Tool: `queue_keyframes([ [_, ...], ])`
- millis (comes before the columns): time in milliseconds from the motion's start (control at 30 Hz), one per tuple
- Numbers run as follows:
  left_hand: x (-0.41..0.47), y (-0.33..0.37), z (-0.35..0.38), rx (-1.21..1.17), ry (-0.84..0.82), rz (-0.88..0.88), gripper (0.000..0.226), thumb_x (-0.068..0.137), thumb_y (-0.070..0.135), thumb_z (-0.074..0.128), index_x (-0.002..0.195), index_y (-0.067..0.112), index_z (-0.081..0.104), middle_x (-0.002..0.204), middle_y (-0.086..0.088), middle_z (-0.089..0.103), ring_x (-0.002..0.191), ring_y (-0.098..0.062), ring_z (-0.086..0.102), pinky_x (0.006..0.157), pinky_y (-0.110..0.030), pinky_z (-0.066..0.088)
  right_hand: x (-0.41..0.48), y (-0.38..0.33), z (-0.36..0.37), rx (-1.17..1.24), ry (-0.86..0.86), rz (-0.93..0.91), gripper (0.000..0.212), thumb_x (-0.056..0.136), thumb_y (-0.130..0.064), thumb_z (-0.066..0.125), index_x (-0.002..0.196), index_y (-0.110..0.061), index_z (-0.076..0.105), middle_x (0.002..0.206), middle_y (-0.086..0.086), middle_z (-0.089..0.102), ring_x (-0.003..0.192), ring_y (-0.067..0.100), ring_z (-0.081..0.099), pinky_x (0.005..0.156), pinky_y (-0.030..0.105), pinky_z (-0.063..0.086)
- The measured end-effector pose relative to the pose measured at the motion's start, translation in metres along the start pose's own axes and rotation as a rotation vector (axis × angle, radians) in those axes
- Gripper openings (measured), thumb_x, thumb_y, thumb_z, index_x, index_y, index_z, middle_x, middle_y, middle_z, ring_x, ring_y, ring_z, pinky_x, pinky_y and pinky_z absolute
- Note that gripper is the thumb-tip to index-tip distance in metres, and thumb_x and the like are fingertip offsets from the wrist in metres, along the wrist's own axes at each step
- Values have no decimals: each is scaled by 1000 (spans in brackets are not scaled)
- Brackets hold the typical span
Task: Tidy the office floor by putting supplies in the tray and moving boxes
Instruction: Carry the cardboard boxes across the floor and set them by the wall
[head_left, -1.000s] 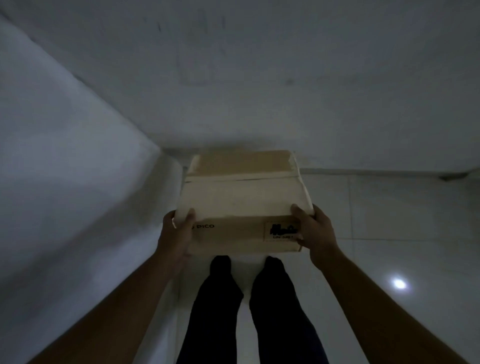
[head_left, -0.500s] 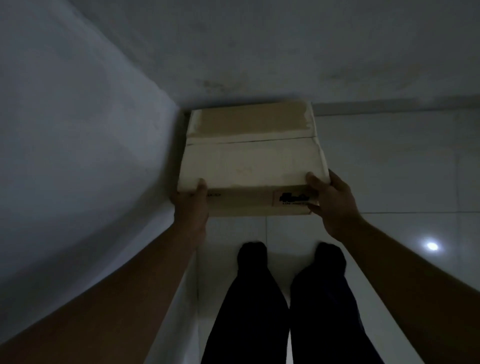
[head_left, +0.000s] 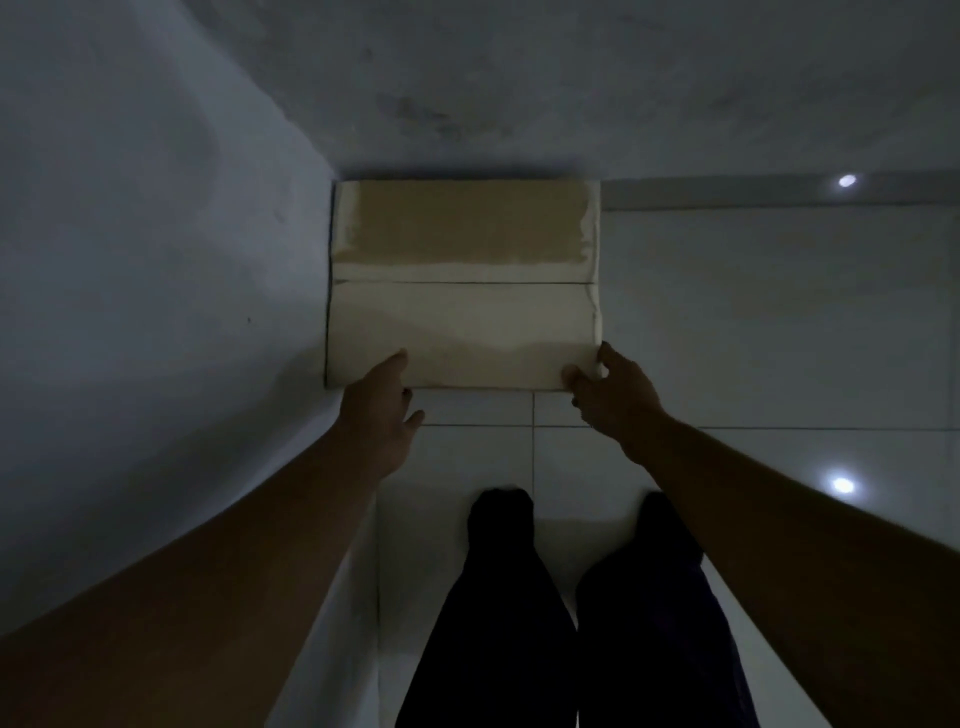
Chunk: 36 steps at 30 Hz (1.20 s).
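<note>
A closed cardboard box (head_left: 465, 317) with a brown tape strip across its far half lies flat on the tiled floor, pushed into the corner where the left wall meets the back wall. My left hand (head_left: 382, 402) is at the box's near left edge, thumb laid on the top, fingers spread and off the box. My right hand (head_left: 610, 392) curls around the near right corner, thumb on the side and fingertips on the top. The box's front face with its printing is hidden from this angle.
The left wall (head_left: 156, 312) runs close along my left arm and the back wall (head_left: 571, 78) stands right behind the box. White floor tiles (head_left: 779, 338) stretch to the right with bright light reflections. My legs in dark trousers (head_left: 545, 623) stand just behind the box.
The box has gone down from being carried in the air to resting on the floor in the corner. My left hand's fingers have come off it and my right hand has shifted to the corner.
</note>
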<state>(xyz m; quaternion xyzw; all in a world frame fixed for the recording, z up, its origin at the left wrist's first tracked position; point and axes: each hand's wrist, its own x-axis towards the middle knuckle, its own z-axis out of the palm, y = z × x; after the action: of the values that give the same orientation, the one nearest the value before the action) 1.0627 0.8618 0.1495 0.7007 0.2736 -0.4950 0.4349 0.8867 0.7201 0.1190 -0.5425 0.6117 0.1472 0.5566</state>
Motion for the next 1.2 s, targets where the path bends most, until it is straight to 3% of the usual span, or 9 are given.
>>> queue_keyframes([
  [133, -12, 2, -3, 19, -8, -49, 46, 102, 25, 39, 146, 18, 31, 156, -12, 25, 144, -26, 25, 111, -41, 29, -4, -13, -14, 63, -91, 17, 75, 81, -17, 74, 142, -9, 30, 142, 19, 43, 123, 38, 48, 101, 54, 45],
  [267, -46, 9, 13, 169, -62, -47, 43, 97, 30, 50, 138, 20, 44, 150, -8, 37, 141, -23, 31, 101, -39, 35, -27, -20, -37, -51, -80, -9, 77, 83, -16, 71, 145, -7, 26, 144, 21, 40, 124, 38, 48, 101, 52, 46],
  [367, -82, 18, 34, 265, -72, -4, 45, 94, 33, 55, 136, 17, 48, 142, -6, 45, 136, -22, 37, 95, -38, 37, -57, -26, -63, 34, -20, 20, 60, 88, -16, 62, 141, -11, 35, 138, 18, 48, 121, 33, 53, 101, 47, 47],
  [500, -144, 22, 62, 568, -64, 213, 32, 92, 37, 56, 114, 15, 60, 119, -6, 56, 109, -24, 52, 97, -39, 45, -125, -29, -109, 199, 24, 37, 40, 88, -18, 66, 124, -9, 53, 118, 21, 63, 103, 33, 64, 95, 52, 51],
  [633, -223, 21, 87, 873, -110, 479, 45, 90, 38, 56, 130, 17, 51, 126, -2, 57, 100, -17, 52, 84, -28, 40, -200, -30, -155, 199, 61, 14, 37, 88, -24, 65, 121, -11, 57, 119, 16, 63, 104, 32, 63, 90, 44, 53],
  [733, -297, 18, 110, 1030, -233, 607, 43, 91, 37, 55, 130, 19, 49, 127, 2, 58, 104, -14, 52, 84, -27, 38, -262, -21, -198, 238, 129, -10, 32, 89, -29, 63, 117, -14, 57, 112, 8, 67, 86, 21, 61, 70, 30, 48],
  [867, -392, 1, 156, 1153, -382, 736, 44, 91, 36, 57, 130, 19, 48, 129, 2, 57, 120, -15, 51, 101, -32, 41, -340, 13, -257, 329, 214, -17, 33, 91, -33, 60, 119, -16, 57, 108, 3, 67, 76, 12, 58, 61, 22, 44],
  [1033, -489, -42, 224, 1314, -523, 825, 48, 89, 37, 60, 130, 17, 48, 129, 1, 57, 121, -17, 51, 103, -32, 39, -422, 71, -337, 492, 298, 25, 37, 91, -36, 60, 122, -14, 57, 115, 9, 66, 99, 22, 64, 89, 41, 55],
  [1200, -575, -103, 295, 1444, -711, 890, 46, 89, 38, 60, 128, 17, 49, 128, 1, 57, 121, -16, 51, 101, -29, 38, -504, 149, -415, 624, 485, 79, 35, 91, -35, 60, 119, -14, 58, 111, 9, 67, 96, 21, 64, 87, 40, 55],
])
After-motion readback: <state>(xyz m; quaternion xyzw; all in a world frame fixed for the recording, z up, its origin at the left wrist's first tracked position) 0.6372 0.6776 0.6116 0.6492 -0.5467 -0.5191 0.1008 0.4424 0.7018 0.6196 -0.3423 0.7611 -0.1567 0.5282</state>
